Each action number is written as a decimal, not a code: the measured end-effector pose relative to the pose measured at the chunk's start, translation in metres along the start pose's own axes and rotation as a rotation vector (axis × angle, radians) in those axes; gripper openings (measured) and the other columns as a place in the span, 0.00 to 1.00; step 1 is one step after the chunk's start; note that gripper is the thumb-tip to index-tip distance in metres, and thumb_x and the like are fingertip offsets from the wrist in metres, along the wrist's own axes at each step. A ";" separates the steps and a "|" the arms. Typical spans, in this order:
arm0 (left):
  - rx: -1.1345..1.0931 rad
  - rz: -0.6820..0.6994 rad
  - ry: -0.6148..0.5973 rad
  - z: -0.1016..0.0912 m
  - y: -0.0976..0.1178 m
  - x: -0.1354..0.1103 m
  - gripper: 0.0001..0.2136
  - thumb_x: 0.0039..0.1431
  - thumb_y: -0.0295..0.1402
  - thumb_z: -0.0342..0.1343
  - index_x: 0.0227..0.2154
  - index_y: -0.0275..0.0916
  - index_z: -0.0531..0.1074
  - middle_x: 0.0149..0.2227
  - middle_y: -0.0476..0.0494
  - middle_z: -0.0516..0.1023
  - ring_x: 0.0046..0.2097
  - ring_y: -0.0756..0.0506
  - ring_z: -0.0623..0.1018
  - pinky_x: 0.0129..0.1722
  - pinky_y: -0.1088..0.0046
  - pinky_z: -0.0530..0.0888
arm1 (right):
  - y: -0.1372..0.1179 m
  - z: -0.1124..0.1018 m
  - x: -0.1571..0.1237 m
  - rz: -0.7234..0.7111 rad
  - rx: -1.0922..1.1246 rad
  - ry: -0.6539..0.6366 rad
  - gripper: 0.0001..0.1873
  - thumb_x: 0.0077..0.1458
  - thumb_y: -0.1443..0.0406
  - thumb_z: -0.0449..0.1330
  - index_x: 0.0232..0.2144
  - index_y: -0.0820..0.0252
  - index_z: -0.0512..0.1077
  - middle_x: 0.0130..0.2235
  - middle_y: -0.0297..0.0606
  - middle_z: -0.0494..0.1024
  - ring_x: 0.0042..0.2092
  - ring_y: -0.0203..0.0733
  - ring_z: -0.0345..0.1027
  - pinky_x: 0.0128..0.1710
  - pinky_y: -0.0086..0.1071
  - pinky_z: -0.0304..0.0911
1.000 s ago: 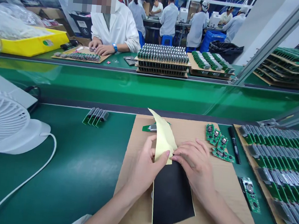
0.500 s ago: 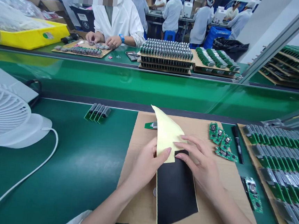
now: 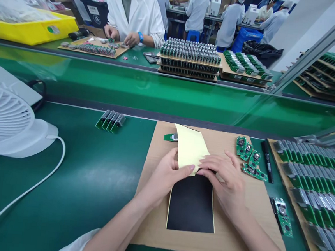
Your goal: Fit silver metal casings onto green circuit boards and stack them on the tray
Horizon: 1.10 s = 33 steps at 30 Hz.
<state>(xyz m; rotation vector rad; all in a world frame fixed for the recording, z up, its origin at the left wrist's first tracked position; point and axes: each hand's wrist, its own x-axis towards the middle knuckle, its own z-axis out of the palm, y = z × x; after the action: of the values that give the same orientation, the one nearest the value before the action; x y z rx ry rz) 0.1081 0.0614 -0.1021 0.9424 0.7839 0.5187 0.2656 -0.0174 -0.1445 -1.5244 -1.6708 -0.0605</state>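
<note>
Paper has flattened a little on this bench. Half a second ago the pale yellow sheet stood up in a taller peak; now its far end sits lower, with a thin dark line along the far edge. Beneath its near edge, the black sheet has swung round too – its near edge ran aslant, and now it runs nearly level. From where I stand, that leaves the layers better squared to the person, with the work centred on the seam where yellow meets black.

The left hand holds the yellow sheet near its left side, thumb laid on top and fingers tucked behind. The right hand has changed most: fingers that were spread across the yellow are drawn in narrow at its near right corner, thumb underneath by the black. Whether they really pinch the corner I cannot tell.

Both sheets are over the middle of the cardboard. Past the yellow sheet, one green circuit board pokes out, partly covered. Small boards lie clustered beyond the right hand, with a black marker just beside the cardboard – and more boards stand in rows further right. Across the bench a co-worker in a white coat bends over another board of parts.
</note>
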 end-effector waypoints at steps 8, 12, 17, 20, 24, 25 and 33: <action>0.068 -0.022 0.080 0.000 -0.003 0.003 0.21 0.53 0.29 0.62 0.50 0.35 0.66 0.37 0.43 0.84 0.39 0.45 0.82 0.41 0.70 0.73 | -0.003 0.002 -0.002 0.001 0.028 0.024 0.08 0.60 0.70 0.61 0.29 0.53 0.71 0.32 0.29 0.82 0.39 0.41 0.78 0.57 0.45 0.53; 0.054 -0.001 0.081 0.001 -0.004 0.003 0.23 0.51 0.31 0.64 0.49 0.36 0.66 0.36 0.44 0.84 0.39 0.45 0.81 0.41 0.70 0.73 | -0.005 0.003 -0.003 0.054 0.015 0.033 0.02 0.60 0.65 0.61 0.36 0.51 0.73 0.36 0.31 0.83 0.40 0.43 0.78 0.57 0.47 0.55; 0.050 -0.048 0.045 0.002 -0.006 0.001 0.22 0.52 0.34 0.64 0.49 0.38 0.65 0.30 0.45 0.83 0.30 0.46 0.80 0.32 0.71 0.73 | -0.003 0.002 -0.002 0.025 0.017 -0.009 0.03 0.61 0.66 0.60 0.35 0.51 0.73 0.35 0.31 0.83 0.40 0.42 0.78 0.59 0.48 0.53; 0.054 -0.047 0.067 0.002 -0.007 0.001 0.23 0.51 0.34 0.64 0.49 0.39 0.65 0.27 0.49 0.81 0.27 0.47 0.79 0.29 0.72 0.71 | 0.001 0.001 -0.001 0.025 0.044 -0.077 0.03 0.62 0.64 0.59 0.34 0.51 0.72 0.36 0.30 0.83 0.40 0.41 0.78 0.58 0.47 0.54; 0.153 -0.033 0.108 0.002 -0.007 0.001 0.24 0.52 0.36 0.63 0.52 0.39 0.65 0.24 0.51 0.79 0.25 0.49 0.76 0.26 0.75 0.67 | 0.005 0.000 0.001 0.034 0.094 -0.156 0.03 0.63 0.61 0.58 0.36 0.52 0.70 0.37 0.33 0.81 0.41 0.42 0.76 0.56 0.46 0.57; 0.179 -0.024 0.115 0.002 -0.007 0.001 0.24 0.53 0.35 0.62 0.52 0.39 0.65 0.23 0.52 0.79 0.24 0.49 0.75 0.26 0.75 0.65 | 0.005 0.000 0.001 0.031 0.095 -0.169 0.04 0.63 0.61 0.57 0.35 0.52 0.70 0.37 0.33 0.80 0.41 0.42 0.75 0.55 0.46 0.57; 0.144 -0.036 0.067 0.000 -0.008 0.003 0.24 0.53 0.38 0.62 0.52 0.40 0.64 0.24 0.51 0.78 0.25 0.48 0.76 0.24 0.75 0.66 | 0.002 0.000 -0.001 0.130 0.172 -0.108 0.06 0.61 0.63 0.59 0.32 0.54 0.66 0.35 0.35 0.74 0.40 0.44 0.71 0.41 0.39 0.66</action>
<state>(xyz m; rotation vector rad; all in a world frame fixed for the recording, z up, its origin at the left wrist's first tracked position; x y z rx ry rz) 0.1106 0.0593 -0.1100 1.0459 0.9058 0.4692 0.2674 -0.0182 -0.1461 -1.5235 -1.6114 0.2330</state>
